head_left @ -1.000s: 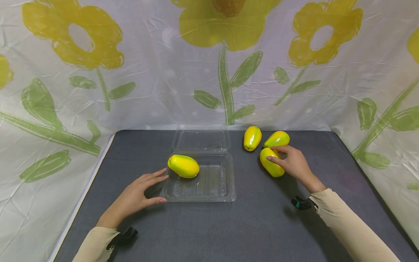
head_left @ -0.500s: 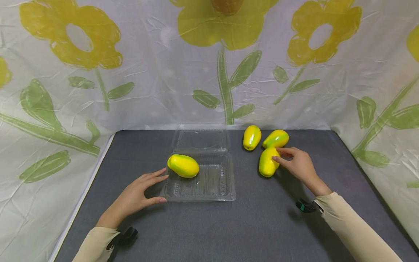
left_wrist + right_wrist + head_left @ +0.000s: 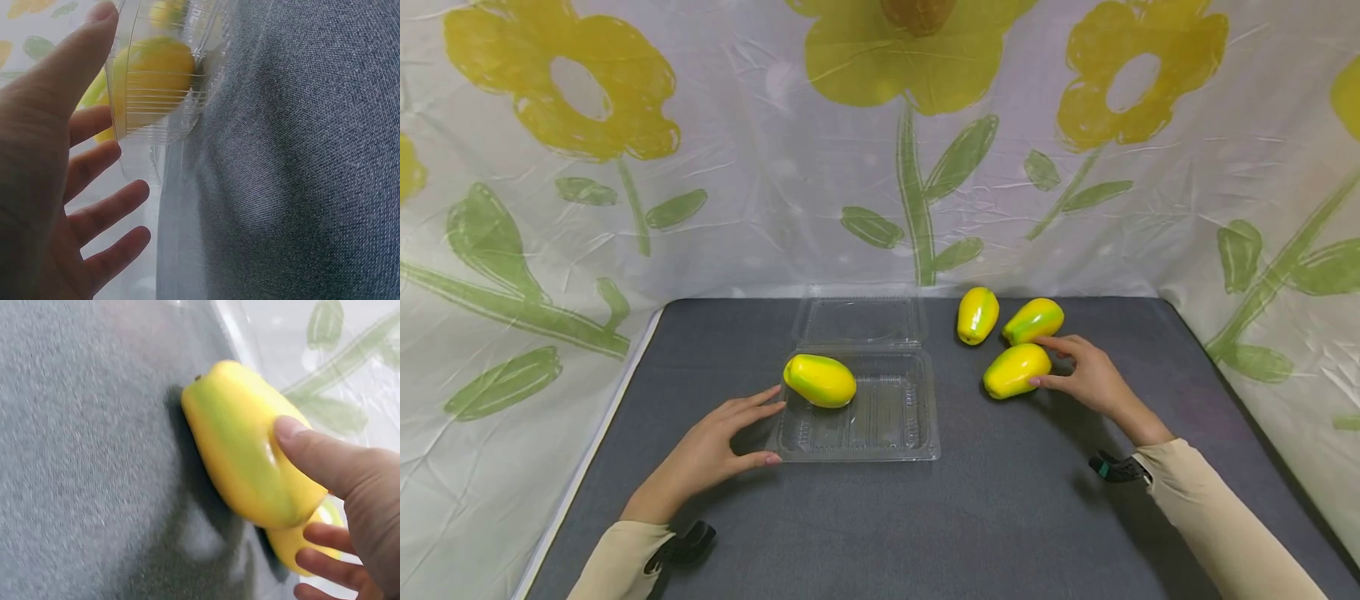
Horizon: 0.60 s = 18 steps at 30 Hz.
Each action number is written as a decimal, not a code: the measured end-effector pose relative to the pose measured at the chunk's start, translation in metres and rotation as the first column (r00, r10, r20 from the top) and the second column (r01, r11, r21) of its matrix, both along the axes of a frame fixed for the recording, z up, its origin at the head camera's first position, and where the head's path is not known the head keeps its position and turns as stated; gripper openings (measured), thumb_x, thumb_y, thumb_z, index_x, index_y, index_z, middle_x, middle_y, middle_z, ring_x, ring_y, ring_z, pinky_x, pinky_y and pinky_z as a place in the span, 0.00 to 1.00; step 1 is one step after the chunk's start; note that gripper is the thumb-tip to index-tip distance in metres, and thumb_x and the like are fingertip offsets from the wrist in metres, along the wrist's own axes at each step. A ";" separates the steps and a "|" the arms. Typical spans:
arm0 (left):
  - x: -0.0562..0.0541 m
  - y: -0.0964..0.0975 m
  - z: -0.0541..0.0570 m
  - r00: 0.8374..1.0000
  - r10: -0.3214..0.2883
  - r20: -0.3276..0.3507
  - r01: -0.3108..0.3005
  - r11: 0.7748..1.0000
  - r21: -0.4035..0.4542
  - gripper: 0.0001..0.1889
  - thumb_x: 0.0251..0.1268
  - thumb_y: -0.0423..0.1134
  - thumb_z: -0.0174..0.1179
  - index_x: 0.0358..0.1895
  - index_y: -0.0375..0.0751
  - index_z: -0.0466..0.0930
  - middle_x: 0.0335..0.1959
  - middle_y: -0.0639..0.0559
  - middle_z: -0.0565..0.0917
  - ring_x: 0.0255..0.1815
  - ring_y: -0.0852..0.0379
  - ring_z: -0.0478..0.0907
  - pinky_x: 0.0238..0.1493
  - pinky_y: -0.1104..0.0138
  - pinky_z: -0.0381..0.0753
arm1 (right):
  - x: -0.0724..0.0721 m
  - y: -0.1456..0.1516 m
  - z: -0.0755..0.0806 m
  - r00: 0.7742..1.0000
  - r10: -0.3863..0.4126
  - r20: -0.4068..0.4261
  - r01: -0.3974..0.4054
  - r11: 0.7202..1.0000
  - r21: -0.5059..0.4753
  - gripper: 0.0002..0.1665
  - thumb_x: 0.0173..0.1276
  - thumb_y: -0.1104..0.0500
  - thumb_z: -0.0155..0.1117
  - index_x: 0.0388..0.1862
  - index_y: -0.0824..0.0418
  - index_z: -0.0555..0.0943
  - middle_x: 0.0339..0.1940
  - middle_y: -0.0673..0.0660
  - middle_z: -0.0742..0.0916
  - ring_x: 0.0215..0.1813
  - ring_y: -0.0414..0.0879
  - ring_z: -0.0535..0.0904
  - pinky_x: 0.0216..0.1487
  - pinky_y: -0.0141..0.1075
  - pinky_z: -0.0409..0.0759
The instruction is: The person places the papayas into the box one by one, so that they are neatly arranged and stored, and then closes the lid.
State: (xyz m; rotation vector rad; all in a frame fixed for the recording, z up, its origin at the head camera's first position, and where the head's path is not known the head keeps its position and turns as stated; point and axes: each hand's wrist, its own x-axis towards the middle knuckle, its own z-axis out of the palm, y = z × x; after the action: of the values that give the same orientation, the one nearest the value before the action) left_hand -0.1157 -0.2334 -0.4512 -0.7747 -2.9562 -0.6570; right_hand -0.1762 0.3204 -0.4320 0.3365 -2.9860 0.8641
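- Fruit on the grey table is touched by the right hand; whether it is gripped cannot quite be told.
- Clear container is touched at its left rim by the left hand, fingers spread wide.

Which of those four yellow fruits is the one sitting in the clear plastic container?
The leftmost fruit, nearest the left hand: it lies inside the open container, while the other three fruits are outside it, to the right.
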 end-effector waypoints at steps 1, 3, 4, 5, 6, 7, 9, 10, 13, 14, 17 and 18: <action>0.000 0.000 0.000 1.000 0.000 0.001 0.000 1.000 -0.001 0.42 0.48 0.57 0.75 0.70 0.55 0.71 0.77 0.54 0.66 0.71 0.44 0.70 0.64 0.39 0.74 | -0.001 0.001 -0.001 1.000 0.014 0.006 -0.014 1.000 -0.004 0.43 0.58 0.44 0.76 0.70 0.57 0.73 0.59 0.65 0.80 0.59 0.63 0.75 0.55 0.60 0.76; 0.000 -0.001 0.000 1.000 -0.002 0.002 0.002 1.000 0.003 0.42 0.48 0.56 0.75 0.70 0.55 0.72 0.77 0.54 0.66 0.71 0.43 0.70 0.64 0.39 0.74 | -0.003 0.004 -0.002 0.999 0.036 0.020 -0.036 0.999 -0.007 0.44 0.58 0.45 0.76 0.71 0.56 0.72 0.58 0.64 0.80 0.60 0.63 0.75 0.57 0.61 0.76; 0.000 -0.001 0.001 1.000 -0.002 0.002 0.002 1.000 0.003 0.42 0.48 0.56 0.75 0.70 0.54 0.72 0.77 0.54 0.66 0.71 0.43 0.70 0.64 0.39 0.74 | -0.004 0.005 -0.002 0.999 0.044 0.027 -0.044 0.999 -0.006 0.44 0.58 0.45 0.76 0.71 0.56 0.72 0.57 0.64 0.80 0.60 0.64 0.75 0.58 0.61 0.76; 0.000 0.000 0.001 1.000 -0.003 0.001 0.003 1.000 0.005 0.42 0.48 0.56 0.75 0.70 0.54 0.72 0.77 0.54 0.66 0.71 0.43 0.70 0.64 0.39 0.73 | -0.005 0.006 -0.002 0.998 0.049 0.034 -0.049 0.999 -0.005 0.45 0.58 0.44 0.76 0.72 0.56 0.72 0.58 0.64 0.80 0.61 0.64 0.75 0.58 0.61 0.76; 0.000 0.000 0.001 1.000 -0.002 0.001 0.002 1.000 0.003 0.42 0.48 0.56 0.75 0.70 0.54 0.72 0.77 0.54 0.66 0.71 0.43 0.69 0.64 0.39 0.73 | -0.006 0.007 -0.003 0.998 0.054 0.041 -0.054 0.999 -0.003 0.45 0.58 0.44 0.76 0.72 0.55 0.71 0.58 0.64 0.79 0.61 0.64 0.75 0.59 0.62 0.75; 0.000 0.000 0.001 1.000 -0.002 0.001 0.002 1.000 0.003 0.42 0.48 0.56 0.75 0.70 0.53 0.72 0.77 0.54 0.66 0.71 0.43 0.69 0.64 0.39 0.73 | -0.007 0.008 -0.003 0.997 0.061 0.045 -0.061 0.998 -0.002 0.45 0.58 0.44 0.76 0.72 0.55 0.71 0.58 0.64 0.79 0.61 0.64 0.74 0.59 0.62 0.75; 0.000 0.000 0.001 1.000 -0.003 0.001 0.003 1.000 0.003 0.42 0.48 0.56 0.75 0.70 0.53 0.72 0.77 0.54 0.66 0.71 0.43 0.69 0.64 0.38 0.73 | -0.009 0.010 -0.003 0.996 0.073 0.053 -0.073 0.997 -0.001 0.46 0.58 0.45 0.76 0.73 0.55 0.70 0.59 0.64 0.79 0.62 0.63 0.74 0.59 0.62 0.75; 0.000 0.000 0.001 1.000 -0.003 0.001 0.003 1.000 0.003 0.42 0.48 0.56 0.75 0.70 0.53 0.72 0.77 0.54 0.66 0.71 0.42 0.69 0.64 0.38 0.72 | -0.010 0.010 -0.003 0.995 0.083 0.054 -0.083 0.997 -0.002 0.45 0.58 0.46 0.76 0.73 0.55 0.70 0.60 0.64 0.79 0.62 0.64 0.74 0.59 0.62 0.75; 0.000 0.000 0.001 1.000 -0.002 0.001 0.002 1.000 0.003 0.42 0.48 0.56 0.75 0.70 0.54 0.72 0.77 0.54 0.66 0.71 0.43 0.69 0.64 0.38 0.72 | -0.012 0.011 -0.003 0.992 0.105 0.064 -0.105 0.994 -0.012 0.45 0.59 0.49 0.76 0.73 0.55 0.69 0.63 0.65 0.78 0.63 0.63 0.74 0.61 0.63 0.75; 0.000 0.000 0.001 1.000 -0.002 0.002 0.002 1.000 0.004 0.42 0.48 0.56 0.75 0.70 0.54 0.72 0.77 0.54 0.66 0.71 0.43 0.69 0.64 0.38 0.73 | -0.013 0.011 -0.003 0.992 0.109 0.068 -0.108 0.994 -0.015 0.44 0.59 0.50 0.76 0.73 0.55 0.69 0.64 0.65 0.78 0.63 0.63 0.74 0.61 0.62 0.75; 0.000 0.000 0.001 1.000 -0.003 0.002 0.003 1.000 0.007 0.42 0.47 0.56 0.75 0.70 0.53 0.72 0.76 0.54 0.67 0.71 0.43 0.70 0.64 0.39 0.74 | -0.014 0.011 -0.003 0.990 0.115 0.077 -0.114 0.993 -0.022 0.44 0.58 0.50 0.76 0.72 0.56 0.70 0.65 0.65 0.78 0.62 0.63 0.75 0.61 0.61 0.75; 0.000 0.000 0.001 1.000 -0.003 0.002 0.003 1.000 0.008 0.42 0.47 0.56 0.75 0.70 0.53 0.72 0.76 0.54 0.67 0.71 0.43 0.70 0.64 0.40 0.74 | -0.014 0.010 -0.003 0.990 0.115 0.078 -0.113 0.993 -0.022 0.44 0.58 0.49 0.76 0.72 0.57 0.70 0.66 0.65 0.78 0.62 0.62 0.75 0.60 0.61 0.75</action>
State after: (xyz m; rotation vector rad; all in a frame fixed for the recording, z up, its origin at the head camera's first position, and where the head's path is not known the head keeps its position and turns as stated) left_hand -0.1155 -0.2332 -0.4498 -0.7787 -2.9530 -0.6703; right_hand -0.1902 0.3309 -0.4355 0.4884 -3.0554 0.9348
